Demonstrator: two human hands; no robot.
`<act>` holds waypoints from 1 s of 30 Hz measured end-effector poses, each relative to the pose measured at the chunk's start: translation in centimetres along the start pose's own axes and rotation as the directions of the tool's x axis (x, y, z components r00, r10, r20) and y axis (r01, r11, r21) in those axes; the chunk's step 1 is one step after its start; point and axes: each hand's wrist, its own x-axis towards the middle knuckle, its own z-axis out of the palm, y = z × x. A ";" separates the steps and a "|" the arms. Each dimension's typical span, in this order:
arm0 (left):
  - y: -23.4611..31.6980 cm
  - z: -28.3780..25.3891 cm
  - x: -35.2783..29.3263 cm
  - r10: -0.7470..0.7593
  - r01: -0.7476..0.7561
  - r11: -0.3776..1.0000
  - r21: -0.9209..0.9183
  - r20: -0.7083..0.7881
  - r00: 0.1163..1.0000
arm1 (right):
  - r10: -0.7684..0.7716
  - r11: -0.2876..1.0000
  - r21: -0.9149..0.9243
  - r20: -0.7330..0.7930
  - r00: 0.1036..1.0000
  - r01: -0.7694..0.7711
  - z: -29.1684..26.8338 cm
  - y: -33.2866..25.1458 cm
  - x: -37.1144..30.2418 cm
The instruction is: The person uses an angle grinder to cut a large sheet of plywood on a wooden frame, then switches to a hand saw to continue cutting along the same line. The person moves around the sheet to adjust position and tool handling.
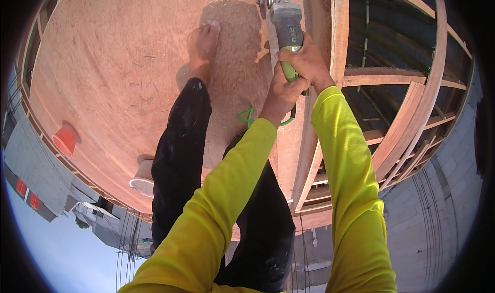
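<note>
Both my hands are closed around a green and dark grey angle grinder [286, 25], which points away from me. My right hand [311, 65] wraps the green body from the right, with the thumb across its top. Just behind it, my left hand [281, 94] grips the tail end from the left. At the grinder's far end, a thin disc [262, 2] stands on edge by a long wooden strip beside the plywood sheet; whether it touches the wood I cannot tell. A green cord [246, 117] loops near my left wrist.
My bare foot [204, 43] stands on the plywood [103, 45], with scattered nails [149, 85] to its left. An orange bucket [65, 140] and a whitish bucket [143, 179] stand farther left. On the right, wooden framing [384, 79] has open gaps with a drop below.
</note>
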 end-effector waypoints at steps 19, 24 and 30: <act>-2.6 0.9 -3.4 -0.049 0.052 0.997 0.049 -0.053 0.997 | 0.010 0.998 0.061 -0.003 1.000 -0.010 1.0 4.0 -3.3; -1.9 0.6 -1.7 -0.025 0.029 0.997 0.077 -0.047 0.999 | -0.062 0.997 0.043 -0.040 0.997 0.063 0.5 2.8 -1.6; -1.2 0.3 0.0 0.004 -0.004 1.000 0.016 -0.038 0.999 | -0.026 1.000 0.007 -0.027 0.999 0.026 -0.1 -0.1 -1.0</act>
